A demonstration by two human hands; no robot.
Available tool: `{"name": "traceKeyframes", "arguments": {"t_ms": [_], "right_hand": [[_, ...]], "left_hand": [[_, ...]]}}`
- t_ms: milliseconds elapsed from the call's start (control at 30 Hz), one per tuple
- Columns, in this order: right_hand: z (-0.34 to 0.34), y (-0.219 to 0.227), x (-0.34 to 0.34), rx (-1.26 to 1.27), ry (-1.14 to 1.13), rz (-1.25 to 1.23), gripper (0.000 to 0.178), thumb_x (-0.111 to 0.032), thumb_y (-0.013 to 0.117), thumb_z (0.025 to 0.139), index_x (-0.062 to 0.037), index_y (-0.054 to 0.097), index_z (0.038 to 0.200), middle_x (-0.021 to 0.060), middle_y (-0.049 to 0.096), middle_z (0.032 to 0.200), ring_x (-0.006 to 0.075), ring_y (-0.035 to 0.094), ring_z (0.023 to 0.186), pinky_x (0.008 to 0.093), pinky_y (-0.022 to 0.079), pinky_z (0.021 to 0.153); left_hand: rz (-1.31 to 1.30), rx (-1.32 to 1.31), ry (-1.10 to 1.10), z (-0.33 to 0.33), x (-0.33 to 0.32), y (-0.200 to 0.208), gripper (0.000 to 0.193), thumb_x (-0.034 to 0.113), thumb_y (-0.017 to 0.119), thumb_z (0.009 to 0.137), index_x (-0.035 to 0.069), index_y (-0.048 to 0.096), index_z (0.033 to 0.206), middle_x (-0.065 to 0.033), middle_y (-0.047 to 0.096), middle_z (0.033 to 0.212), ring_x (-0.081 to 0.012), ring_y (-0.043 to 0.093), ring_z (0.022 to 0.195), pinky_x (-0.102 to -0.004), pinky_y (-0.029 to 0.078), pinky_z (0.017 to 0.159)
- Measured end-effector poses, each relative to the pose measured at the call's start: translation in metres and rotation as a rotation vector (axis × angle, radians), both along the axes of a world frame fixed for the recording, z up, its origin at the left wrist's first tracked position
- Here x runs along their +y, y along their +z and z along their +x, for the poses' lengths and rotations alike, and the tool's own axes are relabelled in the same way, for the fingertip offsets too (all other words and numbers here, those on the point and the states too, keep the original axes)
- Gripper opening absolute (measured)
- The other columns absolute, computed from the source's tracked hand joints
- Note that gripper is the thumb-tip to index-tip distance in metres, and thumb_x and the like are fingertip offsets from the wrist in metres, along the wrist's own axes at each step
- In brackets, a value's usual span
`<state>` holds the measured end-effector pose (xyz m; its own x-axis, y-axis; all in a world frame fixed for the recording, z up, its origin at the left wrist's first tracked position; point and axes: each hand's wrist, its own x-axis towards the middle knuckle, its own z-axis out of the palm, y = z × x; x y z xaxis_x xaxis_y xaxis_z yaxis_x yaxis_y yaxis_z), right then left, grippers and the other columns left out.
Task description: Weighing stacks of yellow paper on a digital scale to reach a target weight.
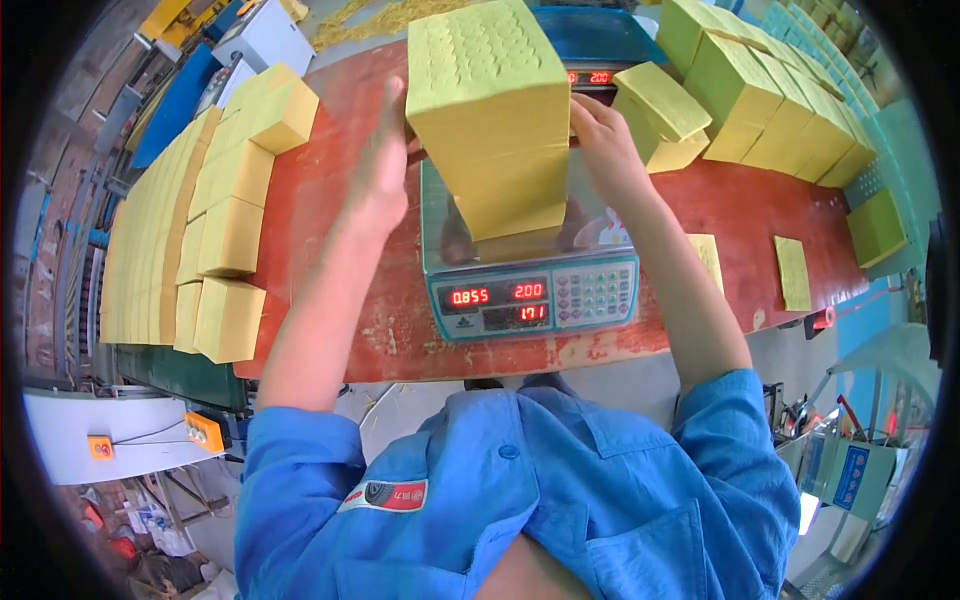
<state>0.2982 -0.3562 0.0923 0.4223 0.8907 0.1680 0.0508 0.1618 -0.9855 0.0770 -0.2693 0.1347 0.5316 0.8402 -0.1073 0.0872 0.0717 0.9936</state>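
Note:
Between my hands is a tall block of yellow paper (500, 140), its top sheet marked with rows of curved dents. It is over the shiny plate of a digital scale (535, 300); I cannot tell whether its lower edge rests on the plate. My left hand (382, 165) lies along the block's left side, thumb up, with its fingers mostly hidden behind the block. Against the right side, my right hand (608, 145) has its fingers bent onto the paper. Red digits glow on the scale's front panel, beside a keypad.
Stacked yellow blocks (232, 230) line the left of the red table (340, 340). More blocks (740, 95) stand at the far right, near a loose block (665, 105). Thin yellow pieces (792, 272) lie on the right side. Behind is a second lit display (598, 78).

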Motion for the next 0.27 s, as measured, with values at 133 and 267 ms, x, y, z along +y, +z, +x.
{"name": "traceKeyframes", "arguments": {"t_ms": [133,267], "right_hand": [[-0.043,-0.007,-0.006,0.622,0.114,-0.038,0.057,-0.046,0.042,0.102,-0.0043,0.051,0.140,0.0094,0.057,0.135,0.0168,0.051,0.123,0.0319,0.040,0.101],[-0.033,-0.046,0.004,0.591,0.045,0.105,0.064,-0.049,0.054,0.097,-0.0046,0.046,0.142,0.0086,0.054,0.138,0.0220,0.051,0.125,0.0380,0.038,0.108]], "left_hand": [[-0.084,-0.464,0.102,0.015,-0.006,-0.055,0.073,0.064,0.034,0.099,0.007,0.042,0.145,-0.0084,0.047,0.142,-0.0233,0.044,0.130,-0.0387,0.029,0.113],[-0.083,-0.585,0.120,0.044,-0.009,-0.074,0.068,0.059,0.042,0.099,0.012,0.037,0.147,-0.0038,0.044,0.144,-0.0152,0.039,0.133,-0.0359,0.030,0.112]]}}
